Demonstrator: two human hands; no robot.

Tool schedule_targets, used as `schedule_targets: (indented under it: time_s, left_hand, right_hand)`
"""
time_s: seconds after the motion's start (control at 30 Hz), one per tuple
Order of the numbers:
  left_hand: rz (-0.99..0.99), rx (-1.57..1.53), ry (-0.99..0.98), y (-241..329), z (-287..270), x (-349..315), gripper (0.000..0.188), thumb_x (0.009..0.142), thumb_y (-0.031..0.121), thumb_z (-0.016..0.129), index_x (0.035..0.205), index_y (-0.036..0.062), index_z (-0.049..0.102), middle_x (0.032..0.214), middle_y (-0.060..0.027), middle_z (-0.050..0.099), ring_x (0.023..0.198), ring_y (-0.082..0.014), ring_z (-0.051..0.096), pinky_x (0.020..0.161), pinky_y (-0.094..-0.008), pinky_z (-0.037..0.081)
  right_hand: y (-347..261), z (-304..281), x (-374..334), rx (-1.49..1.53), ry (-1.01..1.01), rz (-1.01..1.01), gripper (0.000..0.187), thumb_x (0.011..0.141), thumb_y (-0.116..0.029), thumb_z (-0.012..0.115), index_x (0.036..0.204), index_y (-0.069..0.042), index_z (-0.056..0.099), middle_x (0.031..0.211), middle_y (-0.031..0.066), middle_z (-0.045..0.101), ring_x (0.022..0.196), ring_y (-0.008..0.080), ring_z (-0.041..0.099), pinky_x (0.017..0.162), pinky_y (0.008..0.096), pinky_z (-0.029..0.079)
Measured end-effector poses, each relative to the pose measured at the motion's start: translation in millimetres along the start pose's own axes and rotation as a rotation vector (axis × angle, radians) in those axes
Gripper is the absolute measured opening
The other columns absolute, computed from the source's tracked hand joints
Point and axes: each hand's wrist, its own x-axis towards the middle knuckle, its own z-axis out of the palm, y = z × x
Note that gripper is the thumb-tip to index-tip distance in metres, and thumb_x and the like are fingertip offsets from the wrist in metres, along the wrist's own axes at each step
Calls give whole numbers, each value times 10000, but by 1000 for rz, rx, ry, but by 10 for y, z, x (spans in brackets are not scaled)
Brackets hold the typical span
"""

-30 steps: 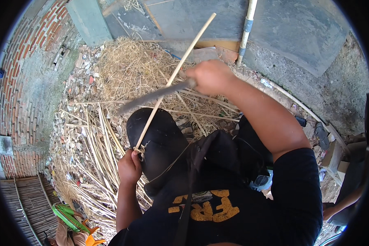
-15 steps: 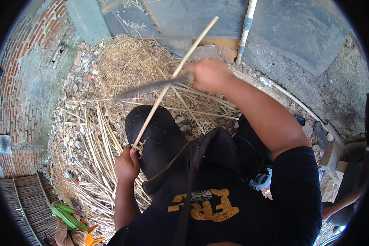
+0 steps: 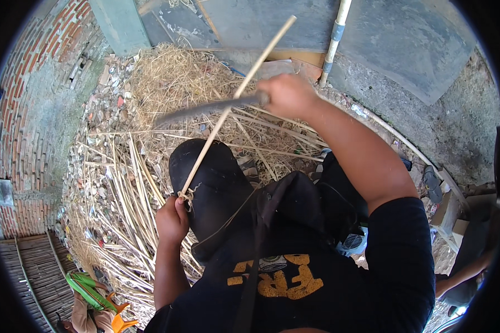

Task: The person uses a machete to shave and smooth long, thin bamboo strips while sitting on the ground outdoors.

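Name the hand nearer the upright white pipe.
Right. The right hand, holding a blade, appears below and left of the pipe; the left hand, holding the stick, is much farther down and left.

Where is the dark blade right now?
In the head view, the dark blade sits upper left of centre, held in the right hand, its tip pointing left, crossing the pale stick in the picture.

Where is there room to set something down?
The strip between straw pile and brick wall looks freest, though stony. Crowded: left of the knee, with sticks; ahead, where the blade in the right hand crosses the held stick.
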Motion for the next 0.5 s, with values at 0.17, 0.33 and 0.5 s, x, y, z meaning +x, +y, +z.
schedule_targets:
  time_s: [0.17,0.33,0.5]
  left_hand:
    - [-9,72,8,-10,-78,18,393,1054,311,435,792,40,545,640,-224,594,617,-464,591,562,-544,439]
    - [-44,57,-11,23,-79,-25,373,1053,305,439,805,46,540,646,-222,595,614,-463,591,559,-543,438]
    - [6,7,42,28,6,9,367,1054,289,440,799,41,526,650,-224,595,615,-465,590,558,-538,439]
  right_hand:
    - [443,-37,74,64,237,253,192,872,-194,621,1043,-147,694,887,123,723,865,304,709,805,453,568]
    - [74,-47,9,31,43,54,199,853,-187,633,1040,-155,694,862,114,715,862,309,705,800,455,564]
    - [-184,-12,-22,-25,32,-49,196,844,-194,652,1032,-152,690,876,112,716,877,302,708,796,450,570]
